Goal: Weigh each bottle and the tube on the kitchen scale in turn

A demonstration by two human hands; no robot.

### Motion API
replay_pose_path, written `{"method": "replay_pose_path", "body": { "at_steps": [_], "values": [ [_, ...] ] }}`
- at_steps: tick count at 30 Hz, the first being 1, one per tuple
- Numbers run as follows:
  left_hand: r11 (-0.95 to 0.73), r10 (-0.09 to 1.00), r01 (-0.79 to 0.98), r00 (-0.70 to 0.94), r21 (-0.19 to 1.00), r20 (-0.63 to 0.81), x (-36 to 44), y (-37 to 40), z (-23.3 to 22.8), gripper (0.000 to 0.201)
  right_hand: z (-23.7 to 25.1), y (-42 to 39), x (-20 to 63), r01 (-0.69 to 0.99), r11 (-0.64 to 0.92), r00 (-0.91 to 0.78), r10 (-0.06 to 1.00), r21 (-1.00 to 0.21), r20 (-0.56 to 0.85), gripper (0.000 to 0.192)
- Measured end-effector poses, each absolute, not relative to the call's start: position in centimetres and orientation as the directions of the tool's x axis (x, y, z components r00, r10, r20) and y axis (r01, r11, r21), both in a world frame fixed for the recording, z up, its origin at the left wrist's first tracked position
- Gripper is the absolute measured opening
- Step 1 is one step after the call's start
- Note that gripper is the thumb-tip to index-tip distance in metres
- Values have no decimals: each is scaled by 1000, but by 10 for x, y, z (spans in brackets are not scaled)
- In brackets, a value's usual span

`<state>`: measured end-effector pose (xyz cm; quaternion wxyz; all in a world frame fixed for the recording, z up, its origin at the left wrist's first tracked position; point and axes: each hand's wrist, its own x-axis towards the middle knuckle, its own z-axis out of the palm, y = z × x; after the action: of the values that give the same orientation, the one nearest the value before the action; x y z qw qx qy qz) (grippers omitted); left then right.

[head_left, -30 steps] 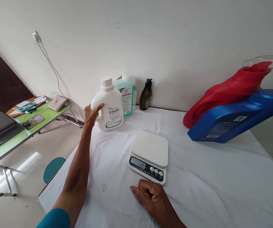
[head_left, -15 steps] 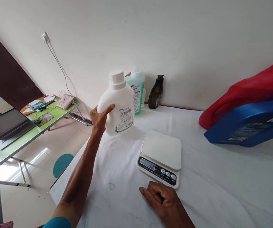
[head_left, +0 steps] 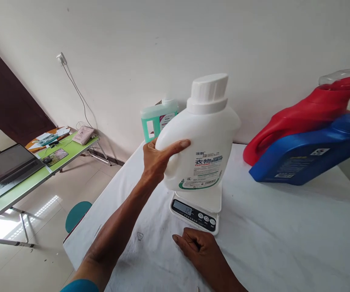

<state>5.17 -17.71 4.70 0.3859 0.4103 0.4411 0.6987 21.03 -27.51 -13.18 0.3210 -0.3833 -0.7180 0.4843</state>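
My left hand (head_left: 159,160) grips a large white jug (head_left: 200,134) by its side handle, thumb along the near face. The jug has a white screw cap and a label reading "CLOTHING" with a green curve. It is upright over the white digital kitchen scale (head_left: 196,211) and hides the back of its platform; whether its base touches the platform I cannot tell. On the scale's display stand digits that look like 12. My right hand (head_left: 197,247) rests curled on the white cloth just in front of the scale, its fingers folded with nothing seen in them.
A green-tinted jug (head_left: 159,117) stands behind at the wall. To the right, a red bottle (head_left: 296,117) leans against a blue one (head_left: 308,152). Left of the cloth-covered table are a teal stool (head_left: 78,215) and a green table (head_left: 67,152) with a laptop (head_left: 12,162).
My left hand has carried the white jug rightward and closer, from beside the scale to over it. The jug now hides the dark pump bottle. My right hand stays in front of the scale.
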Motion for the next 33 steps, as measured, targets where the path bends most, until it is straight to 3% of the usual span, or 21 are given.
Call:
{"method": "replay_pose_path", "body": {
  "at_steps": [22, 33],
  "values": [
    [-218, 972, -178, -130, 959, 197, 66, -169, 31, 48, -125, -276, 211, 225, 237, -505, 858, -945, 95, 52],
    [-328, 942, 19, -69, 945, 328, 48, -176, 26, 55, -124, -277, 211, 247, 244, -510, 856, -938, 88, 54]
  ]
}}
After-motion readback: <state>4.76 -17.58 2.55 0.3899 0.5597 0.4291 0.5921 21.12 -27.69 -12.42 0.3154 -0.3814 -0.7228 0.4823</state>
